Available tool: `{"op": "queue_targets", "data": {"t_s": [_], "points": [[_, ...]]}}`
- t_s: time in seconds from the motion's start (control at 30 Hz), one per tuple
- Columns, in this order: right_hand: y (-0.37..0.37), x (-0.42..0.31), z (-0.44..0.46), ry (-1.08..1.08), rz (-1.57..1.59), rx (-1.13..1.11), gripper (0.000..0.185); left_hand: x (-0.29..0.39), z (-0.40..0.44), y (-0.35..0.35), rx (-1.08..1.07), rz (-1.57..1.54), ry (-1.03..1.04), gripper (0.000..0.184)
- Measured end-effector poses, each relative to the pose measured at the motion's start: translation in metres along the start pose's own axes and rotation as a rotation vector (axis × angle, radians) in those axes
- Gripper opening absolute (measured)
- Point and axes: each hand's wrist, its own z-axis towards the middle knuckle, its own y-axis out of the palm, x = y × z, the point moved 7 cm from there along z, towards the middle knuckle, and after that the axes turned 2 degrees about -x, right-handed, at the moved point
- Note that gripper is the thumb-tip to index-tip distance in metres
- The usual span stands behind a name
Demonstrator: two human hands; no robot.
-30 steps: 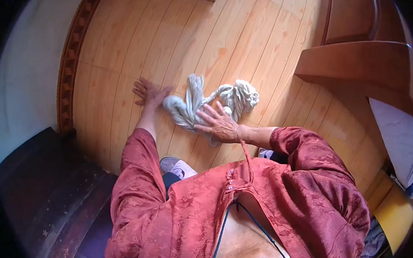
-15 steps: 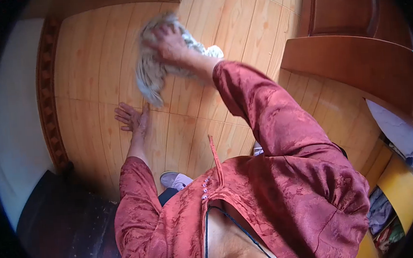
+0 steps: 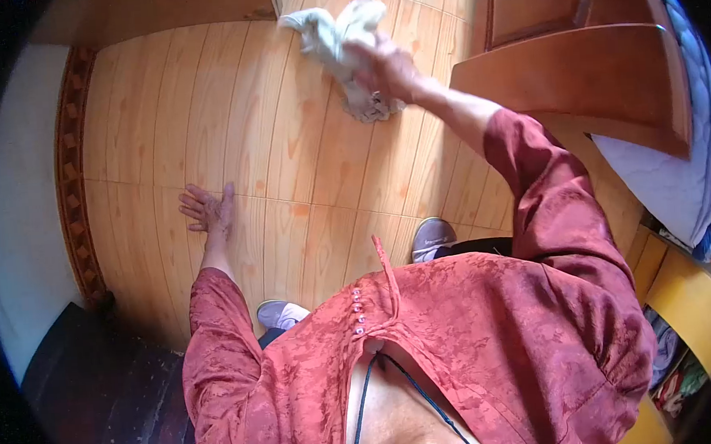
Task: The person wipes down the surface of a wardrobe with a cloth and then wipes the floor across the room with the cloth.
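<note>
Pale wood-look floor (image 3: 277, 137) spreads beneath the person, crossed by thin seams. On it, towards nine o'clock, the left hand (image 3: 210, 210) rests with fingers spread, holding nothing; it has kept to the same seam over the last half second and seems to be bracing the body. Towards twelve o'clock, the right hand (image 3: 383, 66) lies over the grey-white cloth (image 3: 330, 40); motion blur hides how far its fingers are bent, so I cannot tell whether it grips or only presses. What has changed is the cloth's place: a second ago it lay close in front of the person, half a second ago out by eleven o'clock, and now it has swung across, just clear of the corner of the brown furniture (image 3: 172, 17). That probably means the stroke is taking in planks further right. Its shape has altered too, from a twisted hank to a loose, crumpled bundle, with two flaps pointing away and a rumpled end trailing towards the person. Further out, a patterned skirting border (image 3: 74, 182) runs along nine o'clock, a reddish-brown wooden panel (image 3: 575, 86) stands at two, and dark, worn furniture (image 3: 98, 400) sits near eight.
</note>
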Motion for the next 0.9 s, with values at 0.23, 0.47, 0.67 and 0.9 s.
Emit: {"op": "queue_targets", "data": {"t_s": [0.23, 0.47, 0.67, 0.9], "points": [[0.050, -0.045, -0.193, -0.195, -0.298, -0.513, 0.043, -0.005, 0.007, 0.005, 0.011, 0.008, 0.005, 0.115], [0.038, 0.043, -0.151, 0.134, -0.291, -0.269, 0.041, -0.007, 0.010, 0.007, 0.012, 0.008, 0.001, 0.117], [0.027, 0.135, -0.060, 0.624, -0.313, 0.075, 0.047, -0.004, 0.005, 0.004, 0.006, 0.007, 0.011, 0.116], [-0.034, 0.264, 0.080, 0.451, -0.325, 0.252, 0.041, -0.005, 0.004, 0.002, -0.004, 0.026, 0.017, 0.117]]}}
